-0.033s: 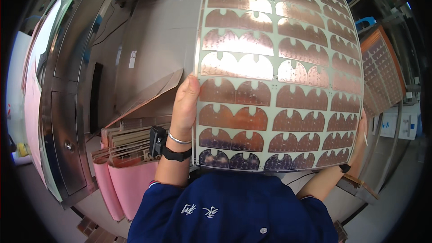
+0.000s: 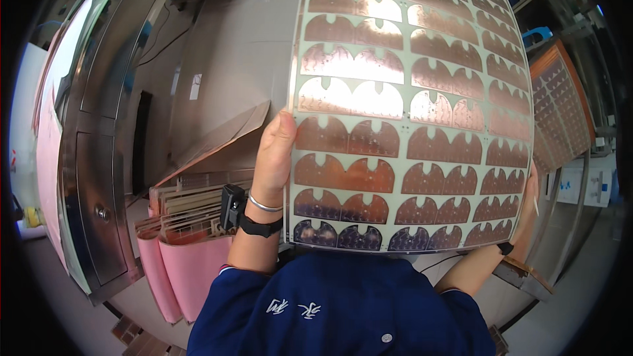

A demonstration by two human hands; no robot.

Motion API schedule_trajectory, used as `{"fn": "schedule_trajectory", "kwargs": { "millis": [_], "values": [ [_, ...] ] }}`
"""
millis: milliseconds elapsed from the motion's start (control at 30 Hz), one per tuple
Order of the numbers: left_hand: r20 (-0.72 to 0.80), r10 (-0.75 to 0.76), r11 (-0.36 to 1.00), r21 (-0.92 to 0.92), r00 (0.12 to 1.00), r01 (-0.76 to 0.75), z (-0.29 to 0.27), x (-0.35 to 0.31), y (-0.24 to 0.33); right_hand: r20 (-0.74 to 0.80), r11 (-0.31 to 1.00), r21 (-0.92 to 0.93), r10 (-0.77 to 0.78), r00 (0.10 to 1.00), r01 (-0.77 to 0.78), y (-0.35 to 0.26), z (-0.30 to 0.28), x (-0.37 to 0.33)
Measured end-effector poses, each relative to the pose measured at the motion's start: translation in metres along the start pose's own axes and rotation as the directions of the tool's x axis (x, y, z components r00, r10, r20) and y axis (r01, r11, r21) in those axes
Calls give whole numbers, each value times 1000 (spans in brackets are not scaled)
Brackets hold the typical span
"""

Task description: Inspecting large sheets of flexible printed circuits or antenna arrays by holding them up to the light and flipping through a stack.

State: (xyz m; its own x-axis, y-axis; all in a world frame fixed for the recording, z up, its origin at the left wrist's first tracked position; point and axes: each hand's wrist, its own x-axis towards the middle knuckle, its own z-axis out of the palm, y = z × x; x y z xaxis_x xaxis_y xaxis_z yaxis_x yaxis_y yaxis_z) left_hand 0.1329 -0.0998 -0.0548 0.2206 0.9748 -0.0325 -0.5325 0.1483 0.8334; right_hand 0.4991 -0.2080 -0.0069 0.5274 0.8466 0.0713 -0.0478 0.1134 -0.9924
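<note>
A large printed circuit board panel (image 2: 402,142), pale green with rows of rounded copper shapes, is held up in front of me. Light glares off its upper left part. My left hand (image 2: 275,151) is closed on the panel's left edge, thumb over the front and the other fingers mostly hidden behind. At the opposite edge, my right hand (image 2: 529,191) grips the panel low down; most of its fingers are behind the board. A thin pale sliver sticks out beside that hand, too small to name.
Left of me is a steel cabinet (image 2: 99,178). Several thin panels (image 2: 191,207) stand in a rack with pink sheets (image 2: 194,267) near my left forearm. Another copper-patterned panel (image 2: 560,109) with an orange edge leans at the right, by metal rails (image 2: 572,214).
The panel and my left hand have shifted very slightly to the right. Both hands keep their hold.
</note>
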Motion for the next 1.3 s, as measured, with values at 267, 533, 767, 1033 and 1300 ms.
{"fn": "schedule_trajectory", "kwargs": {
  "millis": [267, 533, 767, 1033, 1300],
  "values": [
    [19, -14, 1000, 18, 1000, 14, 1, 1, 0, 4, 996, 60, -63, 998, 63, 1, 1, -2],
    [7, 9, 1000, 16, 1000, -9, -9, 3, -7, -25, 981, 161, -108, 994, 111, 9, -7, -1],
    [-58, -6, 1000, -5, 998, 6, -13, 5, -9, -40, 975, 162, -148, 988, 153, 16, -16, 3],
    [-88, 7, 999, 54, 996, -2, -24, 2, -14, -84, 983, 146, -103, 991, 115, 13, -15, 3],
    [-65, 23, 1000, 21, 998, -22, -22, -1, -10, -65, 989, 84, -113, 991, 119, 13, -17, 3]
  ]
}}
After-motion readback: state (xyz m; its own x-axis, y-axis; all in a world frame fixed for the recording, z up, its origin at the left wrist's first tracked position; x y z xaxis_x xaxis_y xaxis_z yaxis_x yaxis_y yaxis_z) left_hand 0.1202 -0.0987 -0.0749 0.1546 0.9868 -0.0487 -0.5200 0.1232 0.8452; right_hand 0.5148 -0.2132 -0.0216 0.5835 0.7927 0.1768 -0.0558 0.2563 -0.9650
